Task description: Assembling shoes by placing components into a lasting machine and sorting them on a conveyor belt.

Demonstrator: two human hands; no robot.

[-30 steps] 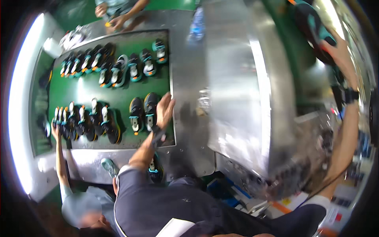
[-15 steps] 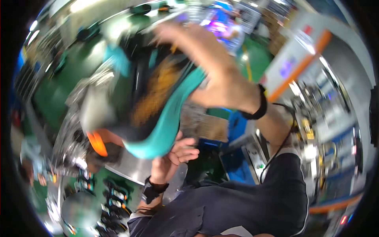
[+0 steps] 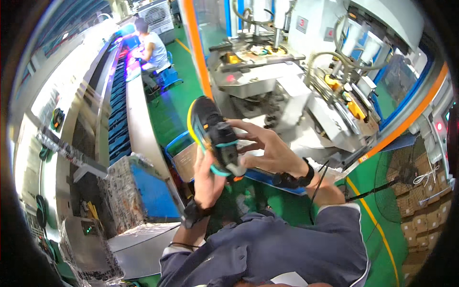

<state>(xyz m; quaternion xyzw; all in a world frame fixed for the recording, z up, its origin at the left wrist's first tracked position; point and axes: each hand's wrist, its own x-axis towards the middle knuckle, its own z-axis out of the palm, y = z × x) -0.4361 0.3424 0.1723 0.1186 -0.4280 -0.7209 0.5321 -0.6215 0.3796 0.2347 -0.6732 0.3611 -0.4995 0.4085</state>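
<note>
1. Black shoe [image 3: 215,125]: held between both hands, before the white machine [image 3: 299,93], toe pointing away.
2. Left hand [image 3: 207,181]: clasps the sole edge near the heel.
3. Right hand [image 3: 273,149]: fingers spread against the opposite side, viewed from here.

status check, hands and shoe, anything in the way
Left hand holding black shoe, toe pointing away. Right hand at its side, fingers spread. Nothing visibly blocking either hand.

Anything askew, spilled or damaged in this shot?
No spill or damage stands out on the black sneaker in the left hand, with the right hand against it. The one untidy spot, at left: crinkled, ragged-looking film on the blue-faced box, perhaps just protective wrapping.
</note>
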